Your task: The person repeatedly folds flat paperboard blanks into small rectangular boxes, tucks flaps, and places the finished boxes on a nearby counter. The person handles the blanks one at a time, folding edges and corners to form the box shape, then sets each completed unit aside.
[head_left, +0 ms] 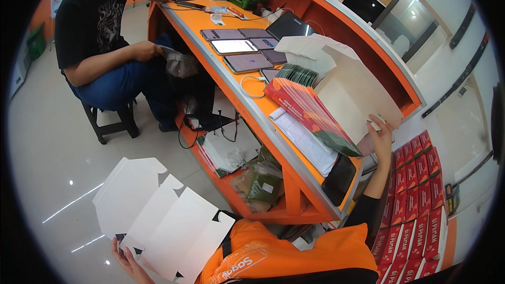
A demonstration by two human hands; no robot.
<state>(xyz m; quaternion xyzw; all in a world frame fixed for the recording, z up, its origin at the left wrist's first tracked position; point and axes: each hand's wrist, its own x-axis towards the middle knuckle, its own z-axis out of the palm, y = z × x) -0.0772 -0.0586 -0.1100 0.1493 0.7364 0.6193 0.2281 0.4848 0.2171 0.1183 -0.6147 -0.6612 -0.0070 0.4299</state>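
Low on the left, my left hand (129,263) grips the edge of an unfolded white box blank (171,221), its creased panels and cut flaps spread open. My right hand (381,134) reaches over the desk's right end, its fingers curled over the edge of a large cream cardboard blank (357,81). That blank leans upright on the desk. Beside it lies a fanned stack of red and green printed cartons (310,110), and behind them is a bundle of dark green packets (297,74).
Several phones (247,63) lie on the orange desk (194,18), near a white cable (252,93), papers (307,139) and a black device (339,181). Stacked red boxes (413,194) stand at right. A seated person (105,37) holds grey cloth. Bags (263,184) fill the lower shelf.
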